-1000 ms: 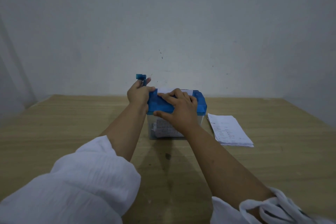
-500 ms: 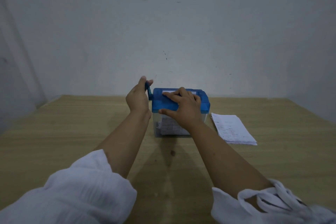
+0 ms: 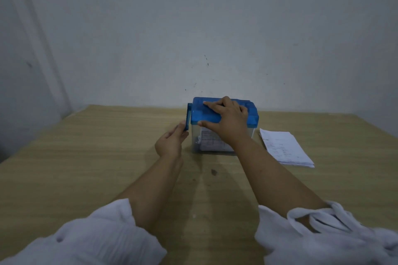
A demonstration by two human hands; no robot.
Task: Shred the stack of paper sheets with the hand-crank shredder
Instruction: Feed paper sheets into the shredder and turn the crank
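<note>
Mostly the right hand [image 3: 228,122] covers the middle of the hand-crank shredder [image 3: 201,115], so the feed slot in its blue lid cannot be made out. The left hand [image 3: 171,143] hides the lower end of the blue crank [image 3: 187,119], and any knob there is out of sight. Whether a sheet sits in the slot cannot be told. The clear bin [image 3: 195,139] under the lid is half hidden behind the right wrist; pale paper shreds [image 3: 207,142] show through its front, too blurred to read. Both white sleeves [image 3: 103,234] are cut off at the bottom edge. The shredder stands on the wooden table [image 3: 86,157] near the far edge, close to the grey wall [image 3: 193,38]. The right hand lies flat on the lid with fingers spread and the thumb against the lid's front edge, pressing down. The left hand, just beside the shredder's left side and lower than the lid, pinches the crank between thumb and curled fingers; the crank hangs downward. The stack of paper sheets [image 3: 285,148] lies flat on the table to the right of the shredder, apart from both hands. A small dark spot [image 3: 213,171] marks the table between the forearms.
</note>
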